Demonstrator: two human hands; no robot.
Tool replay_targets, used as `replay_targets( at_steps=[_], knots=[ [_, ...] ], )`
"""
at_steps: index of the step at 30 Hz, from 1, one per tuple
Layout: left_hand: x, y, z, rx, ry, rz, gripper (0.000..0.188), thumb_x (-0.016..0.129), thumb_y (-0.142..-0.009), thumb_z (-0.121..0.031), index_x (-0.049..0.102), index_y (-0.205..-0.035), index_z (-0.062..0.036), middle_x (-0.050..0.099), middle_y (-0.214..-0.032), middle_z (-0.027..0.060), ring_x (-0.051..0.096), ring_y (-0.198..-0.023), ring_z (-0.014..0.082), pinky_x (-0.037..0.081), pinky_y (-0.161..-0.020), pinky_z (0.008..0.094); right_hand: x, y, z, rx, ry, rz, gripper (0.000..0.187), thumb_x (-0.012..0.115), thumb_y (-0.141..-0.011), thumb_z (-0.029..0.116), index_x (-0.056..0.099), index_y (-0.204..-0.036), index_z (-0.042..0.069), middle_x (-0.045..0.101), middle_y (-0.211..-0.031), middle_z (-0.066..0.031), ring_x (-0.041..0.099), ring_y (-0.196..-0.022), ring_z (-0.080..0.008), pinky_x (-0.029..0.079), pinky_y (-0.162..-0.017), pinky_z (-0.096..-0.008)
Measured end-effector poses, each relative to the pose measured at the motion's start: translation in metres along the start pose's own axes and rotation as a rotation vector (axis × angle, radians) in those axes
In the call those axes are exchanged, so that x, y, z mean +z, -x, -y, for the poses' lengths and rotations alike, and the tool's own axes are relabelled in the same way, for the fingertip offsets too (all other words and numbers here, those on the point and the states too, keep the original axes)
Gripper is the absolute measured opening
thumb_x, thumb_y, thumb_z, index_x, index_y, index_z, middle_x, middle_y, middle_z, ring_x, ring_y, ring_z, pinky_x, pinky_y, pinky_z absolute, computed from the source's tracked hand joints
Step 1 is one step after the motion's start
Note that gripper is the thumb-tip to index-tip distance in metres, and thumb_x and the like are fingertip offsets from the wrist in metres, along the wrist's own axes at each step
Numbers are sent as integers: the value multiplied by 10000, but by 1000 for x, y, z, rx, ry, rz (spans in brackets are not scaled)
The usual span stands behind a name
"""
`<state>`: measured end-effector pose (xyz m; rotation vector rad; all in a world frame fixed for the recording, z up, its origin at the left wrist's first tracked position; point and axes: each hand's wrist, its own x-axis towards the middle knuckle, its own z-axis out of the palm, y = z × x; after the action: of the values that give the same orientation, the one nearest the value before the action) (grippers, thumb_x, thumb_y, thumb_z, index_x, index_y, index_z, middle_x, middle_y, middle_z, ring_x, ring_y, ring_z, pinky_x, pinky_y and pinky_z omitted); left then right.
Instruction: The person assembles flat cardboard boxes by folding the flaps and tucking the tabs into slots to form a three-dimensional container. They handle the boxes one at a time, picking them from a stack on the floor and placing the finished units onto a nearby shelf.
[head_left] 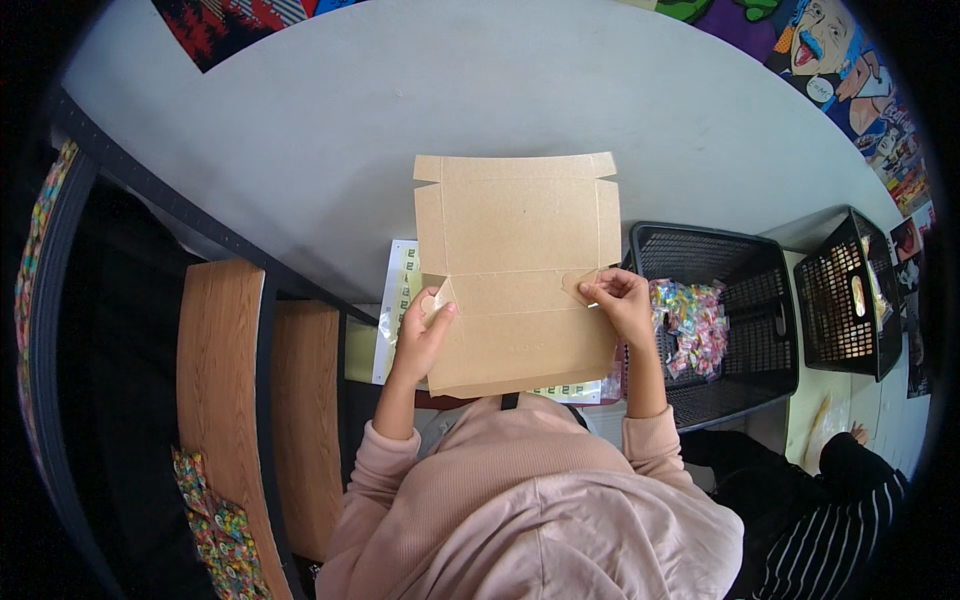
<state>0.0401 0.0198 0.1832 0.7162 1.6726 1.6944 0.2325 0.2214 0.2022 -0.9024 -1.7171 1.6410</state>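
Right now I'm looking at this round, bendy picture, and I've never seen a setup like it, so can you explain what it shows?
There is no robot here, just a person's two bare hands. The single picture comes from the left of two wide fisheye cameras worn on that person's head, looking down, so straight edges bend toward the rim. The left hand and right hand hold a creased cardboard sheet at its left and right sides. Partly hidden beneath it is a white sheet with pale yellow patches. On the right stand a large black basket holding small colorful packets, and a smaller black basket. Another person in dark, striped clothing shows at the lower right.
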Motion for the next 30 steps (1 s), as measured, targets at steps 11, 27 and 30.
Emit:
replay_targets(
  at_steps=[11, 27, 30],
  knots=[
    [-2, 12, -14, 33, -753, -141, 286, 530, -787, -140, 487, -1000, 47, 570, -921, 209, 543, -885, 302, 395, -797, 393, 22, 45, 20, -139, 173, -59, 134, 705, -659, 72, 615, -678, -26, 618, -624, -63, 574, -566, -88, 450, -548, -209],
    [-72, 11, -7, -97, -139, 582, 361, 456, -826, -102, 447, -1157, 41, 531, -1080, 87, 486, -912, 106, 395, -795, 242, -1, 41, 13, 26, -107, 75, 89, 677, -682, 10, 599, -726, 15, 603, -669, -29, 538, -577, -71, 427, -546, -194],
    [-70, 2, -19, -78, -9, 708, 361, 566, -805, -129, 476, -1123, 17, 574, -980, 46, 523, -831, 92, 429, -738, 233, -2, 36, 12, 62, -136, 163, 81, 664, -696, 5, 591, -725, 24, 602, -670, -28, 542, -589, -72, 428, -547, -195]
  ],
)
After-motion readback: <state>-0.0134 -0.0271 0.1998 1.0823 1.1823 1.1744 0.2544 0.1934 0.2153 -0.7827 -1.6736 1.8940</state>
